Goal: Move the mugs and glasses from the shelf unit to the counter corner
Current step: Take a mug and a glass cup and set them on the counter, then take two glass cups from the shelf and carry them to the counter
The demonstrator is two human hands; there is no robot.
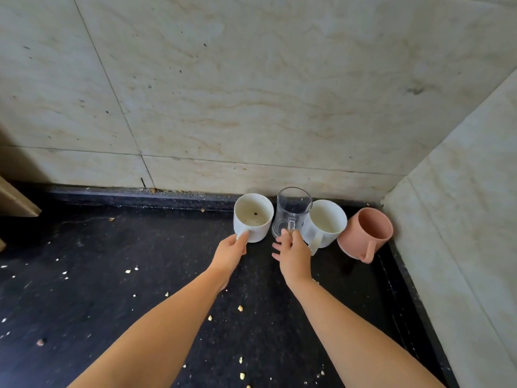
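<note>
**Inspector:** Your two bare forearms enter from the bottom edge and converge toward the corner of the black counter (117, 275), which is littered with pale crumbs (240, 308). Both arms are stretched well forward, wrists nearly straight.

**Operator:** And the hands?

**Inspector:** Your left hand (229, 254) is seen from the back, thumb laid against the near side of the left white mug (253, 217). The fingers curl beneath and out of sight; whether they are through the handle I cannot tell, but the hand has hold of that mug. Your right hand (293, 254) pinches the handle of the glass mug (291, 212) between thumb and forefinger, the remaining fingers spread loosely to the left.

**Operator:** Where do the vessels stand?

**Inspector:** In a row on the counter before the back wall (251, 93). From left: the left white mug, upright, specks inside; the glass mug just beside it; the second white mug (326, 222), handle toward you, touching or nearly touching the glass; then the pink mug (366, 233), handle toward you, nearest the right wall (461, 205). All appear tilted outward, likely lens distortion.
</note>
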